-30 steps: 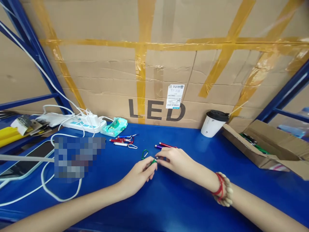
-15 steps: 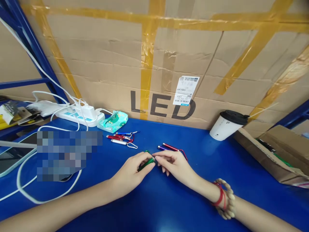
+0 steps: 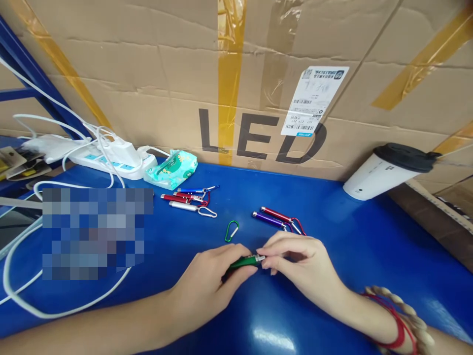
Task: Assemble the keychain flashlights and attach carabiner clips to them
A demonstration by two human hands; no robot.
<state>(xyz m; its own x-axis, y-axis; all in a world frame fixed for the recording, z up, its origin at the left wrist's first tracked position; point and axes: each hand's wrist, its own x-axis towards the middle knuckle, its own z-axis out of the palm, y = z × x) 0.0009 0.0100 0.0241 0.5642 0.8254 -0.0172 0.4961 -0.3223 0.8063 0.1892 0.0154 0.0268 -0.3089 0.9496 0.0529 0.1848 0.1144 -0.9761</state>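
Observation:
My left hand [image 3: 212,276] is closed around a green keychain flashlight [image 3: 244,262], its silver end pointing right. At that silver end the thumb and fingertips of my right hand [image 3: 305,259] are pinched together. A green carabiner clip [image 3: 232,231] lies on the table just beyond my left hand; whether it is joined to the flashlight is hidden. Behind my right hand rest a red keychain flashlight [image 3: 276,213] and a purple one [image 3: 269,219], with their clips. Farther left lie a silver flashlight [image 3: 183,206], a blue one [image 3: 190,191] and red ones [image 3: 173,200].
A blue table [image 3: 166,246] runs back to a large cardboard box [image 3: 177,88]. A tissue pack [image 3: 172,170] and a white power strip [image 3: 136,170] with cables stand at the back left. On the right are a lidded paper cup [image 3: 380,175] and an open carton [image 3: 424,217].
The view has moved closer. The green carabiner, mostly hidden behind my left hand before, now shows fully. My right fingertips have come onto the flashlight's silver end.

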